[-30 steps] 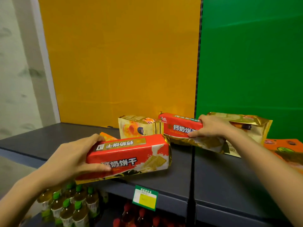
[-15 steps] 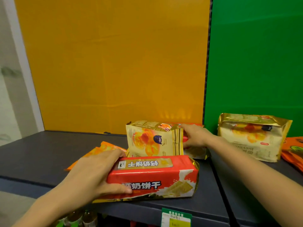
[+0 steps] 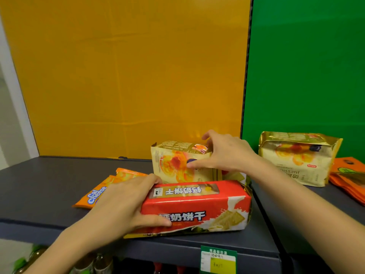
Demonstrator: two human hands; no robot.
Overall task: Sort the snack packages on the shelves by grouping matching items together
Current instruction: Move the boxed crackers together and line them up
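- Two hands work a dark shelf [image 3: 49, 184]. The left hand [image 3: 122, 204] is wrapped round the left end of a red biscuit pack [image 3: 197, 204], thumb on its front and fingers over its top. The pack lies at the shelf's front edge.
- Just beyond that hold, the right hand [image 3: 227, 153] clasps the top corner of a gold pastry bag [image 3: 177, 163], fingers hooked over the back, thumb flat on the front.
- A second gold bag [image 3: 296, 157], its twin, stands well to the right of that grasp.
- The biscuit pack looks stiff, slick-wrapped and breakable inside, so it is best held by the ends. The pastry bag looks light, puffy and crushable, so lift it by the top seam.
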